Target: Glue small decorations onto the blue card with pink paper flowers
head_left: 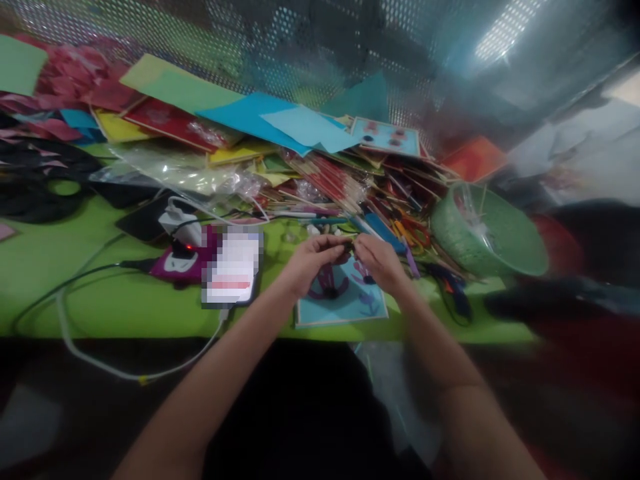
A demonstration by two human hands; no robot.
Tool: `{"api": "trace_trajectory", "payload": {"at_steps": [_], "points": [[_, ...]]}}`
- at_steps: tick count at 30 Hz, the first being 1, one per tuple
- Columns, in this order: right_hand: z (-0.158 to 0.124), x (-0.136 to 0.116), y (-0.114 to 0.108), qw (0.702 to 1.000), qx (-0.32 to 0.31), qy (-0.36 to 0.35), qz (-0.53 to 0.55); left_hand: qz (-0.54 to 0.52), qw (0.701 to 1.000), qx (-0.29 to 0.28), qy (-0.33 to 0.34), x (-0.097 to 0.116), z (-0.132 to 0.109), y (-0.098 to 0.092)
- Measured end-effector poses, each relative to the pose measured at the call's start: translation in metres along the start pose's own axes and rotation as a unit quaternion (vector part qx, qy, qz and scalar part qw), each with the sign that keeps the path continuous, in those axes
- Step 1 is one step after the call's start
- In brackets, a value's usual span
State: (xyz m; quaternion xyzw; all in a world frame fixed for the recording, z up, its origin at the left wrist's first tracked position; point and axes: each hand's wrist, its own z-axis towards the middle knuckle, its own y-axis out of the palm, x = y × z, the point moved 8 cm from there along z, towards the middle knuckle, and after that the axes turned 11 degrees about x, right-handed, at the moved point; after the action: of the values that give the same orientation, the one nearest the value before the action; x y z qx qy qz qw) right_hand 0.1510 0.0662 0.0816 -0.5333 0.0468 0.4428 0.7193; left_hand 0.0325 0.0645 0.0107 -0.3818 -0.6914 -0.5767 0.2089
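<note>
My left hand (317, 261) and my right hand (375, 260) meet above a light blue card (330, 313) on the green table. Both are closed in a pinch, fingertips close together. Between them is something small and dark, too small to name. Purple cut-out shapes (369, 303) and dark round spots show on the card, and its upper part is hidden beneath my hands. Small whitish bits (314, 230) lie just behind my left hand.
A phone (233, 267) on a white cable and a purple power strip (187, 257) lie left. Coloured sheets (255, 117), sticks (330, 177) and plastic wrap are heaped behind. To the right stand a green basket (487, 233), orange-handled scissors (413, 233) and a dark glue gun (453, 287).
</note>
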Motion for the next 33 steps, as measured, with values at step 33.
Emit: {"api": "trace_trajectory", "payload": {"at_steps": [33], "points": [[-0.018,0.011,-0.004,0.997,0.081,-0.004,0.001,0.063,0.997,-0.003,0.034,-0.002,0.002,-0.001]]}}
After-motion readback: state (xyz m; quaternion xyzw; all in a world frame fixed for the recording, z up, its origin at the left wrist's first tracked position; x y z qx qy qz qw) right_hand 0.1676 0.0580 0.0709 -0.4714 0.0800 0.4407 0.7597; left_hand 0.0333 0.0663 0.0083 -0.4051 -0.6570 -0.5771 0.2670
